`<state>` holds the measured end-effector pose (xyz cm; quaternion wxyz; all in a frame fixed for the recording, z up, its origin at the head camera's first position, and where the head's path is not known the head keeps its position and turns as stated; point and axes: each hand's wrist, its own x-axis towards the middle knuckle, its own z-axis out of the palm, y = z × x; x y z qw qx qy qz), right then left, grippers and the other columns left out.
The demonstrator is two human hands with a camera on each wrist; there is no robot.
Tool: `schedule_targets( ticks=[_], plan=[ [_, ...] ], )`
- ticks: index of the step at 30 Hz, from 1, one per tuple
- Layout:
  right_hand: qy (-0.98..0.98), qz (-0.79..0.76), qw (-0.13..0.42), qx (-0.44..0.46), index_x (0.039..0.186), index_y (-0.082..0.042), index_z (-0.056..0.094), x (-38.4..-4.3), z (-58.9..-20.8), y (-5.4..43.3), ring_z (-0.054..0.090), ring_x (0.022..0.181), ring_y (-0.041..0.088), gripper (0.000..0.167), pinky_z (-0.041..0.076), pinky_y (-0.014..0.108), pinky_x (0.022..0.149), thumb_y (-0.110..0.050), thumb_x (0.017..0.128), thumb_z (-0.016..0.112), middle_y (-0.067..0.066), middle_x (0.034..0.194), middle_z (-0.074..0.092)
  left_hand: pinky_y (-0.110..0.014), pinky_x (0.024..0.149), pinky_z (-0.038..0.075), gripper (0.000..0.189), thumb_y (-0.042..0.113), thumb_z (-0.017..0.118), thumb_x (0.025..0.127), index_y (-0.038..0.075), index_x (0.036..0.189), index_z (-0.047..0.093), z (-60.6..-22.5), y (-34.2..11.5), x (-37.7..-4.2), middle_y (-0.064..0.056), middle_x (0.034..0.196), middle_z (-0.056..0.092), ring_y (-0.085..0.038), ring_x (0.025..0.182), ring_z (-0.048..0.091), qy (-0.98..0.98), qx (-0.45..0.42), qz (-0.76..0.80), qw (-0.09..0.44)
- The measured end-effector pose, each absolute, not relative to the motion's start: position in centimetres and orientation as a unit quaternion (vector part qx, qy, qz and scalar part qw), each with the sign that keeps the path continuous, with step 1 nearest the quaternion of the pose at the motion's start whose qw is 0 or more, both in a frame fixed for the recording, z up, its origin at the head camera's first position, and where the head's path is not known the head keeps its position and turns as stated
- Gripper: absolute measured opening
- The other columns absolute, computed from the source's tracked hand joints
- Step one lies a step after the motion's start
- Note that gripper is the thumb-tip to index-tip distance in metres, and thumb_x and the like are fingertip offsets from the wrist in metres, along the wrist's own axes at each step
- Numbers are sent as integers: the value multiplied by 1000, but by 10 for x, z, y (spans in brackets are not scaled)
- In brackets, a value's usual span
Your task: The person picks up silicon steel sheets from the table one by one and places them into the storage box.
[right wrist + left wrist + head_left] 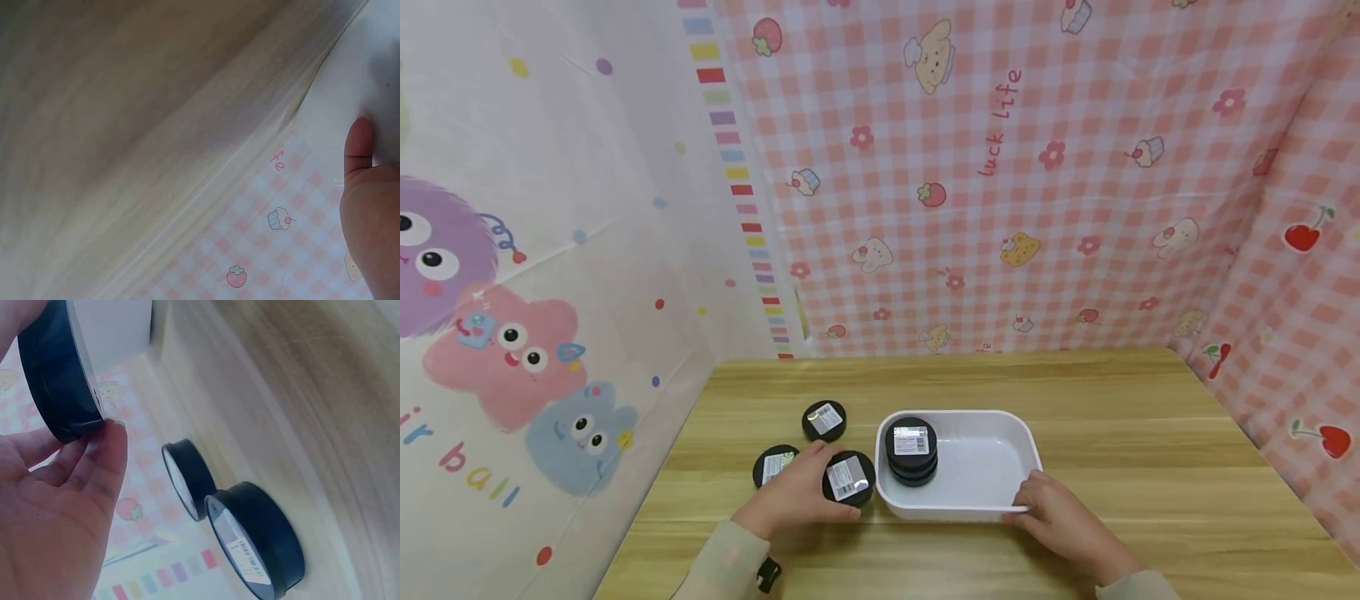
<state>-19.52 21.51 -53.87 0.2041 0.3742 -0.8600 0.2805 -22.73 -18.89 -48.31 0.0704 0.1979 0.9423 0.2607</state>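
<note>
My left hand (801, 492) grips a round black tin (848, 478) with a white label on its top, thumb on the near side and fingers on the far side. In the left wrist view that tin (59, 372) is seen from its side, between thumb and fingertips. Just right of it stands a white rectangular bin (992, 467). Inside the bin, at its left end, is a stack of black tins (912, 446). My right hand (1060, 517) holds the bin's front right corner, fingers over the rim and thumb against the outer wall (381, 75).
Two more black tins lie on the wooden table (1120, 433): one behind my left hand (824, 420), the other partly hidden by it (772, 463). Patterned cloths (970, 217) hang at the back and both sides. A black clip-like piece (768, 574) shows by the left sleeve.
</note>
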Motion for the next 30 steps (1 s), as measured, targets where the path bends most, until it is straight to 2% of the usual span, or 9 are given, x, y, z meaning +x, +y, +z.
schedule_targets(
  ticks=[7, 15, 23, 30],
  plan=[
    [-859, 282, 202, 377, 68, -22, 70, -195, -541, 215, 43, 71, -2, 19, 32, 10, 65, -15, 77, 85, -20, 67, 57, -49, 102, 48, 99, 54, 89, 65, 6, 143, 51, -480, -187, -229, -14, 138, 55, -26, 119, 58, 946, 196, 251, 66],
    [-861, 272, 207, 376, 69, -22, 70, -196, -538, 215, 43, 71, -3, 17, 33, 10, 64, -15, 76, 85, -20, 68, 56, -52, 103, 47, 99, 53, 89, 65, 4, 142, 51, -473, -183, -232, -19, 142, 52, -32, 123, 57, 942, 198, 264, 65],
    [-867, 267, 196, 372, 69, -21, 71, -195, -536, 215, 43, 71, -3, 16, 35, 12, 63, -17, 77, 84, -20, 68, 56, -50, 98, 50, 96, 59, 87, 65, 10, 141, 53, -470, -174, -238, -15, 140, 53, -27, 118, 59, 943, 202, 254, 72],
    [-868, 269, 198, 367, 69, -21, 70, -194, -535, 215, 43, 71, -3, 17, 34, 12, 63, -17, 77, 84, -20, 67, 56, -46, 97, 51, 91, 61, 86, 65, 13, 137, 56, -469, -164, -242, -10, 133, 57, -21, 112, 59, 937, 229, 257, 52]
  ],
)
